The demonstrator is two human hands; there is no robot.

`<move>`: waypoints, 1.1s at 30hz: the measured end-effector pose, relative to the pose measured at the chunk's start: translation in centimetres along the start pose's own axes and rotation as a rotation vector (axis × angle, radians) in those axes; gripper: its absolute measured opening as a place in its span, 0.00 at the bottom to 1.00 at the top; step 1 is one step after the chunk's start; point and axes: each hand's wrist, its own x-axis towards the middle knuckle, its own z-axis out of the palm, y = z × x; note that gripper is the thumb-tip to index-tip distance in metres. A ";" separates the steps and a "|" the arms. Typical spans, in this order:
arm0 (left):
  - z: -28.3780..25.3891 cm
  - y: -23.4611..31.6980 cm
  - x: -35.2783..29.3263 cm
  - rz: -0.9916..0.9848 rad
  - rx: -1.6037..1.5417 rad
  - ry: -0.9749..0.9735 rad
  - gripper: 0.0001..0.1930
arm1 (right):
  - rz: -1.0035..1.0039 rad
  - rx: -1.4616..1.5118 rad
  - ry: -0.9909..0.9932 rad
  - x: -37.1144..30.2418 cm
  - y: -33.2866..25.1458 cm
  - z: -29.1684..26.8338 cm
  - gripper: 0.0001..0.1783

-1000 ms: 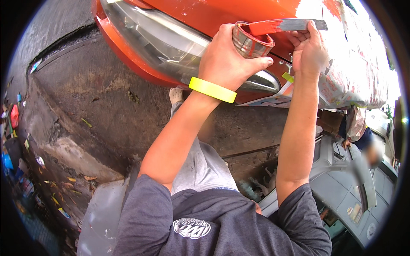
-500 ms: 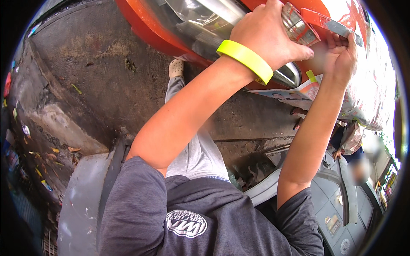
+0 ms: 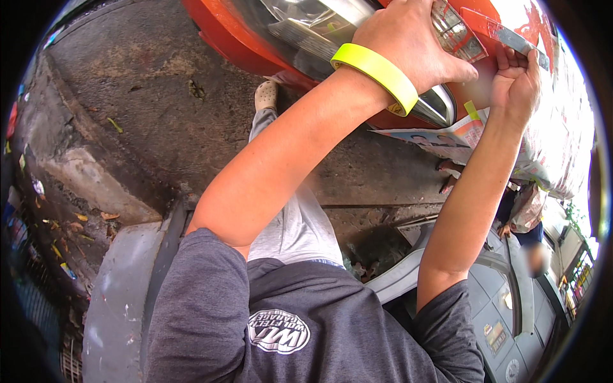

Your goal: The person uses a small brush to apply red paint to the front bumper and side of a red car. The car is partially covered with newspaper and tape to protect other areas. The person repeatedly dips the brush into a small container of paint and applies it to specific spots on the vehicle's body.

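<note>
My left hand (image 3: 412, 48), with a bright yellow band on its wrist, grips a greyish metal plate (image 3: 457, 30) smeared with red paste. Its thumb points out to the right below the plate. My right hand (image 3: 516, 86) pinches a thin flat spreader (image 3: 514, 41); red paste coats its left part, close beside the plate's edge. Both hands are raised in front of the orange car body (image 3: 220, 45), beside its headlight (image 3: 306, 29). Some fingers of the left hand are hidden behind the plate.
Newspaper (image 3: 447, 142) held by yellow-green tape (image 3: 471, 110) covers part of the car. Grey body panels (image 3: 128, 287) stand at lower left. Another person holds a grey panel frame (image 3: 520, 287) at right. A concrete ledge (image 3: 89, 182) runs along the left.
The car and both hands sit slightly farther right in the view. Both hands keep the same hold, and the spreader stays close beside the plate.
</note>
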 end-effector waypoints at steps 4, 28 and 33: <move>-0.6 0.5 1.2 0.041 -0.041 -0.129 0.34 | 0.000 0.013 0.024 -1.3 -0.7 0.4 0.11; 1.1 -4.6 3.8 0.151 -0.086 -0.265 0.39 | -0.183 0.268 0.304 -9.3 0.1 6.7 0.12; 1.2 -5.0 3.5 0.131 -0.176 -0.266 0.37 | -0.167 0.255 0.288 -9.0 0.0 6.6 0.13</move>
